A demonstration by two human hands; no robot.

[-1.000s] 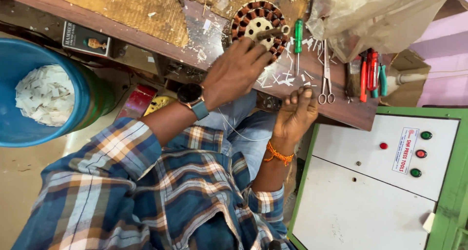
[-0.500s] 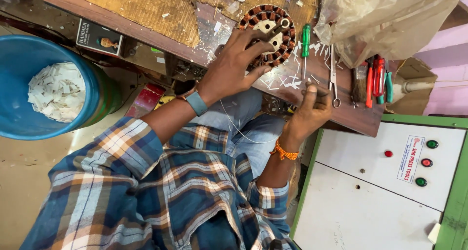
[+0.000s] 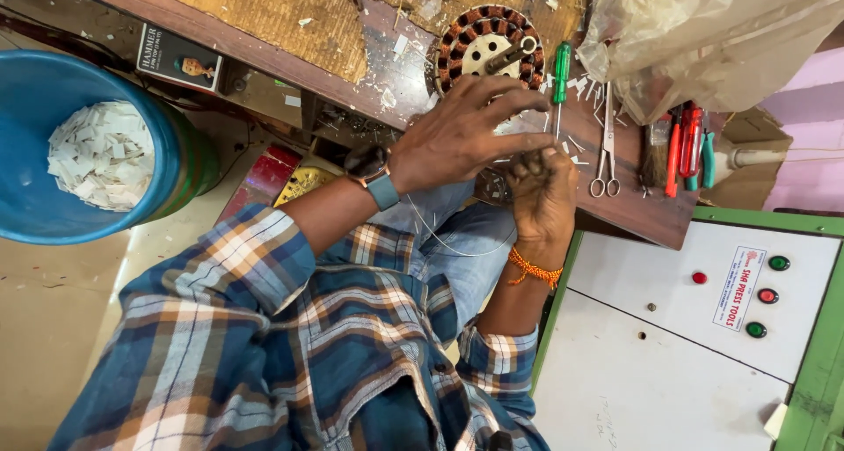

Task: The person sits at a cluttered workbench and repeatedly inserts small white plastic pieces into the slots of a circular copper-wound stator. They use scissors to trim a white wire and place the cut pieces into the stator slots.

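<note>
Copper-wound and round, the motor stator with its pale centre plate is seen lying flat on the worn wooden workbench, up at twelve o'clock in the head view. The left hand is spread wide just below it, fingers fanned apart and pointing toward two o'clock, fingertips close to the stator's lower rim; whether they actually touch it cannot be told. A dark wristwatch on a blue strap is worn on that wrist.

The right hand is held at the bench edge, just at four o'clock from the left hand, fingers curled together and pinched; what sits between them is too small to make out. A thin pale wire is seen looping below the two hands over the lap. An orange thread band is tied around the right wrist.

At three o'clock of the stator, a green-handled screwdriver is laid upright along the bench, with steel scissors just beyond it and a cluster of red-handled tools further right. White paper scraps are scattered among them. A crumpled clear plastic bag is bunched at one o'clock.

Over at nine o'clock, a blue plastic bucket holding white paper slips is stood on the floor. At four o'clock, a white control panel with red and green buttons is set in a green frame.
</note>
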